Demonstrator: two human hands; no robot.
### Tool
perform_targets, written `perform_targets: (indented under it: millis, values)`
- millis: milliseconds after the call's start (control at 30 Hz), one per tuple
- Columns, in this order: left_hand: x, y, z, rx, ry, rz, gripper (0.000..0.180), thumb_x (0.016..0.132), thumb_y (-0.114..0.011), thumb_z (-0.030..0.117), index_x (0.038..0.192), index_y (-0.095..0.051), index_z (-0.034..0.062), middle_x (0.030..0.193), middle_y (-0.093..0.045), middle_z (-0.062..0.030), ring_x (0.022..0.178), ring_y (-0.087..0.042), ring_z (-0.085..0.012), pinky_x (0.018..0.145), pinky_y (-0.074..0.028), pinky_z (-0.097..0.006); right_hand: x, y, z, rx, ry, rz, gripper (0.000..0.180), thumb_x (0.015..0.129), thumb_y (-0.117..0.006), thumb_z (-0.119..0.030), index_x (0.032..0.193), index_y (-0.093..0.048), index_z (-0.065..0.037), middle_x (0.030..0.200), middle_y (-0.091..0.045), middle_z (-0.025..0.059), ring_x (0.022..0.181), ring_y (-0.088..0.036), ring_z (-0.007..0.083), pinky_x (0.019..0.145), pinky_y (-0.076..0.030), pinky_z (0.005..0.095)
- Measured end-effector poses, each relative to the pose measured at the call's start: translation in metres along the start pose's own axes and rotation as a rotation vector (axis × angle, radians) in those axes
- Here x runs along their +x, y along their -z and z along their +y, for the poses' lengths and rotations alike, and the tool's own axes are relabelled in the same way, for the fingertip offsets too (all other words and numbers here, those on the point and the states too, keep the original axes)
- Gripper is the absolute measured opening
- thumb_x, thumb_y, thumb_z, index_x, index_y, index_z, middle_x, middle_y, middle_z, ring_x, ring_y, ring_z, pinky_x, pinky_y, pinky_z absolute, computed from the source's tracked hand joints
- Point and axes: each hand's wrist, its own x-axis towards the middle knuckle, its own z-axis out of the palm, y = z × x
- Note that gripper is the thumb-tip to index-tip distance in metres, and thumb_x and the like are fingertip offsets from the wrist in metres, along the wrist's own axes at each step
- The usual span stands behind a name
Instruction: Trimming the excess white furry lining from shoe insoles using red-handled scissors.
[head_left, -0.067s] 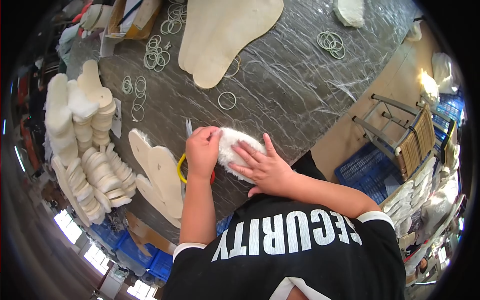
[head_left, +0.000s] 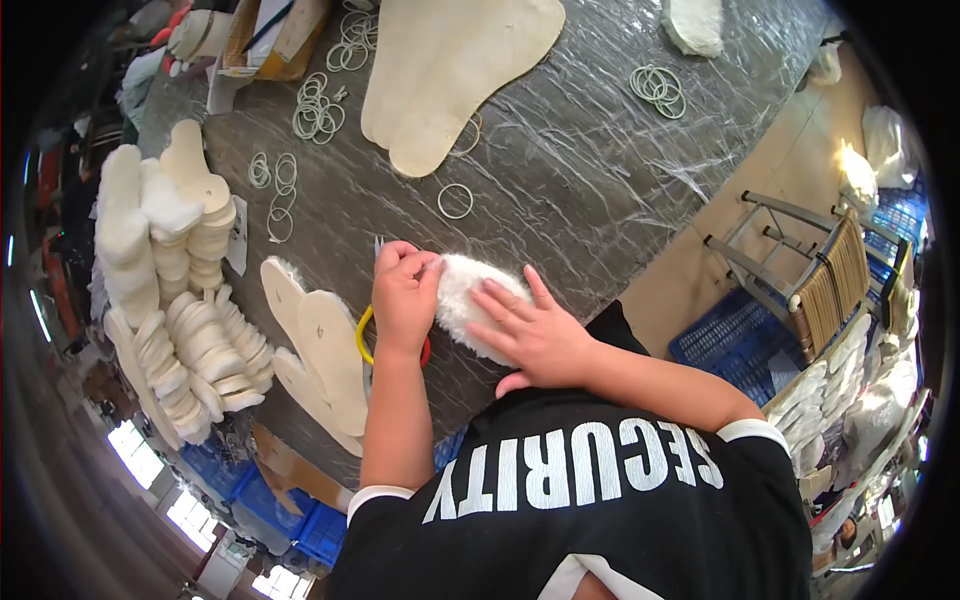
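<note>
Two hands unmoved, left hand grip pinching fleece insole edge, right hand released, flat.

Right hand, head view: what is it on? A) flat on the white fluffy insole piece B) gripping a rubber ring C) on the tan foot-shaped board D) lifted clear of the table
A: the right hand lies palm-down, fingers spread, on the white fluffy piece, while the left hand pinches that piece's far end.
</note>
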Motion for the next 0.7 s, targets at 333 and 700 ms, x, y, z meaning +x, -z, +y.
perform_targets:
  millis: [333,700]
  values:
    - [-0.013,0.033,-0.001,-0.786,0.068,-0.066,0.006,0.079,-0.063,0.000,0.085,-0.061,-0.0016,0.090,-0.065,-0.0097,0.080,-0.058,-0.0123,0.075,-0.046,-0.024,-0.008,0.019,0.002,0.783,-0.472,0.219,0.048,0.071,-0.072,-0.021,0.110,-0.051,-0.001,0.087,-0.063,0.0138,0.081,-0.062,0.0286,0.074,-0.047,0.0340]
    - [-0.024,0.033,0.039,-0.665,-0.179,-0.081,0.009,0.073,-0.068,-0.002,0.080,-0.061,-0.0007,0.080,-0.062,-0.0085,0.073,-0.057,-0.0133,0.067,-0.044,-0.024,-0.004,0.044,-0.007,0.942,-0.451,0.176,0.016,0.078,-0.060,-0.010,0.092,-0.061,-0.001,0.076,-0.062,0.0159,0.072,-0.061,0.0241,0.067,-0.046,0.0320]
